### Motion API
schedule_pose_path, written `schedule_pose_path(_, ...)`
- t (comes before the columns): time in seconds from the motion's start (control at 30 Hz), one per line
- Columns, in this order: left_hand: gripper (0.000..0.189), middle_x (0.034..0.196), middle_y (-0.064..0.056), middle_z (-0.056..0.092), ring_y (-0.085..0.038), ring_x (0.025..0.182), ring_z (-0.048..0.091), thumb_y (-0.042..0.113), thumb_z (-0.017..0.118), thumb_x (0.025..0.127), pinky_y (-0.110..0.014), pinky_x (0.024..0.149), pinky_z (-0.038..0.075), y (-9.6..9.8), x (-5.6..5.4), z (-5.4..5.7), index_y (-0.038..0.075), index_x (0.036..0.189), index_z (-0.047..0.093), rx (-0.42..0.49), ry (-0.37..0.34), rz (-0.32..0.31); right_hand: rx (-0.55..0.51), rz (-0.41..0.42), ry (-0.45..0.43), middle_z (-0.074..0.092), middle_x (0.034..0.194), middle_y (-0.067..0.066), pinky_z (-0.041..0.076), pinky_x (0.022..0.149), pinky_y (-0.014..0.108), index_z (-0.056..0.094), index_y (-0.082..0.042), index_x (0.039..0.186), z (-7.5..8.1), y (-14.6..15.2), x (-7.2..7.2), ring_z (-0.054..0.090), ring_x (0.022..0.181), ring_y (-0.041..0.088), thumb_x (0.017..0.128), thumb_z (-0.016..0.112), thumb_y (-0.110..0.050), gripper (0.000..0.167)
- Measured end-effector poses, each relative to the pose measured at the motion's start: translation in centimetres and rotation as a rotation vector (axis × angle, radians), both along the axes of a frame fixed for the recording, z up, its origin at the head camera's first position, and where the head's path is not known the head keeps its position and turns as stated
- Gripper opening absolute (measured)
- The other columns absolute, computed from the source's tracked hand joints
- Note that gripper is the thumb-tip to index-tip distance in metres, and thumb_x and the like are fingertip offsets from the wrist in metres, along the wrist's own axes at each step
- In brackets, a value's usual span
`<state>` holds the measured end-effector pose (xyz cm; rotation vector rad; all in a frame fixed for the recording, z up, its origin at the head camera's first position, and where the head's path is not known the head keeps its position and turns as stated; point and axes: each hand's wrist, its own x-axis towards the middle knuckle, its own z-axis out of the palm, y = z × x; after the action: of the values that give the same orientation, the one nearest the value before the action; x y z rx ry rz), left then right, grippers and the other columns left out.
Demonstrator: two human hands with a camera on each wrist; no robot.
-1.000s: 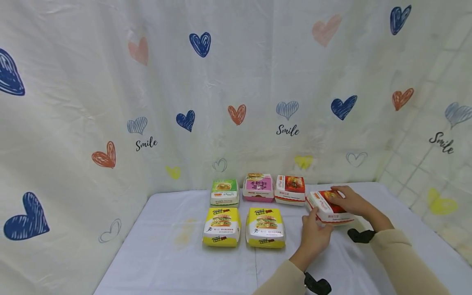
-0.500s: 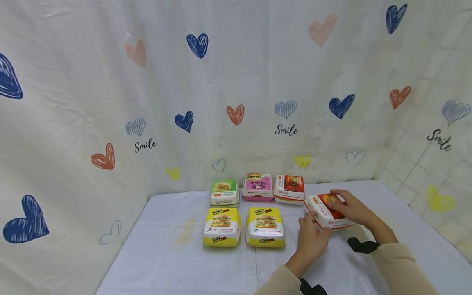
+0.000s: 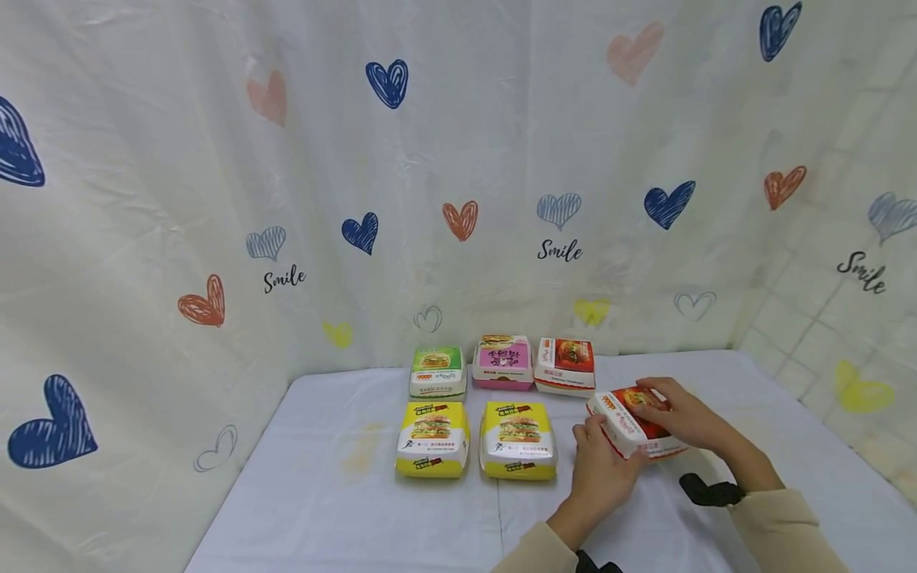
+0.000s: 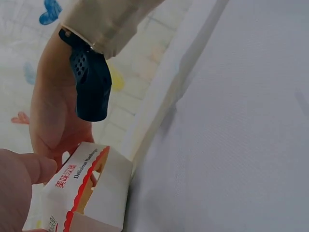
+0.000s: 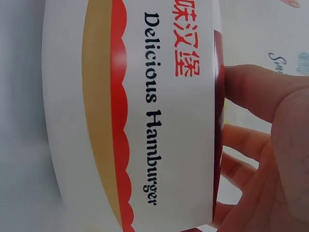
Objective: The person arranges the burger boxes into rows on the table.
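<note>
Burger box in hand: the red-and-white box (image 3: 625,426) sits between two hands on the right part of the table, turned a little askew; I cannot tell whether its base touches the cloth. "Delicious Hamburger" runs along its side.
Left hand: this hand (image 3: 603,471) grips the box at about 8 o'clock – fingers against its left side, thumb by the near corner.
Right hand: this hand (image 3: 686,415) holds it from about 2 o'clock, thumb on the lid, fingers bent towards the far edge.
Second red box: this one (image 3: 565,366) lies at 10 o'clock from the held box, just beside it.
Pink box: next along the back row, the pink box (image 3: 504,363) is also near 10 o'clock.
Green box: the green box (image 3: 438,374) ends that row, between 9 and 10.
Yellow boxes: one (image 3: 518,440) is at 9 o'clock, its twin (image 3: 433,439) farther out that way.
Sleeves: beige, the right sleeve (image 3: 784,529) entering from 5 o'clock – black wrist pieces by both cuffs.
Tablecloth: white cloth (image 3: 315,493) under everything.
Sheet: at 12 o'clock hangs a heart-printed sheet (image 3: 487,143).
</note>
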<state>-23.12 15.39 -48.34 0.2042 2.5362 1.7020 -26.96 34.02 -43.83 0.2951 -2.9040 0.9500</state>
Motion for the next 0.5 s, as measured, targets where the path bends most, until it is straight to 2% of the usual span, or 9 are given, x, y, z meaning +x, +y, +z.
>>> schedule_pose_path(0.2, 0.077, 0.129, 0.004, 0.042, -0.013, 0.116, 0.050, 0.048, 0.081, 0.083, -0.039, 0.103, 0.051, -0.6, 0.5, -0.2, 0.024, 0.144, 0.040, -0.052, -0.006, -0.001, 0.012, 0.014, -0.069, 0.044, 0.146, 0.033, 0.050, 0.092, 0.065, 0.043, -0.001, 0.148, 0.2, -0.5, 0.6, 0.051, 0.122, 0.049, 0.097, 0.066, -0.042, 0.070)
schedule_pose_path(0.37, 0.090, 0.150, 0.000, 0.032, -0.020, 0.134, 0.042, 0.048, 0.079, 0.083, -0.047, 0.112, 0.046, -0.9, 0.7, -0.3, 0.023, 0.154, 0.029, -0.044, 0.007, -0.007, -0.003, 0.034, -0.116, 0.048, 0.143, 0.034, 0.055, 0.083, 0.052, 0.040, -0.003, 0.152, 0.5, -0.8, 0.9, 0.057, 0.114, 0.044, 0.097, 0.067, -0.042, 0.072)
schedule_pose_path(0.5, 0.095, 0.164, -0.004, 0.021, -0.026, 0.146, 0.033, 0.049, 0.078, 0.084, -0.053, 0.115, 0.042, -1.0, 0.7, -0.2, 0.024, 0.158, 0.025, -0.034, 0.011, -0.006, -0.029, 0.051, -0.108, 0.044, 0.147, 0.034, 0.056, 0.084, 0.054, 0.037, -0.003, 0.154, 0.6, -0.9, 1.3, 0.056, 0.119, 0.049, 0.099, 0.065, -0.040, 0.072)
